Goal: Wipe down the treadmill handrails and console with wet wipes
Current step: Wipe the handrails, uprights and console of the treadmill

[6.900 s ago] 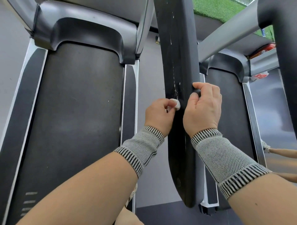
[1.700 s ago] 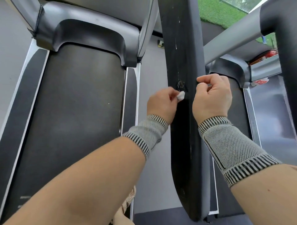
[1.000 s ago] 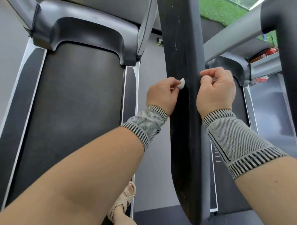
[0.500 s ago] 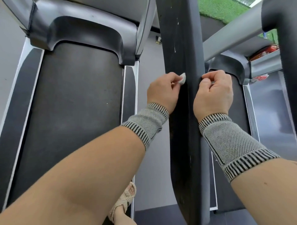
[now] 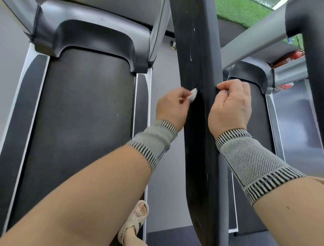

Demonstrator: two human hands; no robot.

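A black padded treadmill handrail [image 5: 198, 52] runs from the top of the view down to the bottom centre, with white scuffs and flecks on it. My left hand [image 5: 172, 108] pinches a small wadded white wet wipe [image 5: 245, 0] against the rail's left side, about mid-height. My right hand [image 5: 231, 107] is on the rail's right edge, its fingers curled with the fingertips at that edge. Both wrists wear grey knit bands with striped cuffs.
The dark treadmill belt [image 5: 78, 123] with its grey motor cover [image 5: 91, 33] lies to the left. A second treadmill [image 5: 259, 108] is to the right, under a grey bar [image 5: 252, 40]. My sandalled foot [image 5: 135, 221] stands on the grey floor between them.
Both hands have slid a little along the handrail, the wipe rubbing the left side, and the view has shifted slightly. The grips are unchanged.
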